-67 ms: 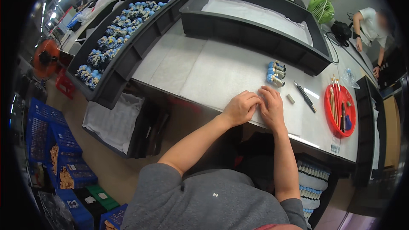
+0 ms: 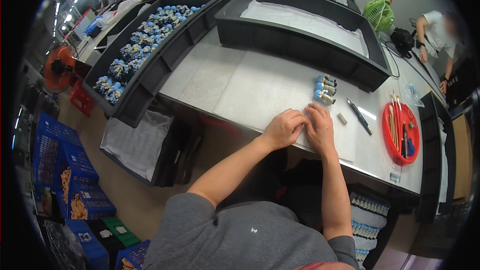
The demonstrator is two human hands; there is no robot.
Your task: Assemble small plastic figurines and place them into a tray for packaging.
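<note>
- The left hand (image 2: 284,128) rests on the pale grey bench (image 2: 235,82) near its front edge, fingers curled, knuckles up; whether it pinches anything I cannot tell.
- The right hand (image 2: 320,129) lies just beside it, touching it, fingers bent downward onto the white paper sheet (image 2: 280,90) covering the bench; anything under it is hidden.
- A small row of blue-capped little figures (image 2: 325,89) lies just beyond the hands.
- A small white eraser-like block (image 2: 342,118) and a dark pen (image 2: 359,116) sit to the right.
- Farther right, a round red tray (image 2: 388,137) holds thin brushes (image 2: 395,120).
- A long black bin (image 2: 150,77) of blue-capped figures stands at left.
</note>
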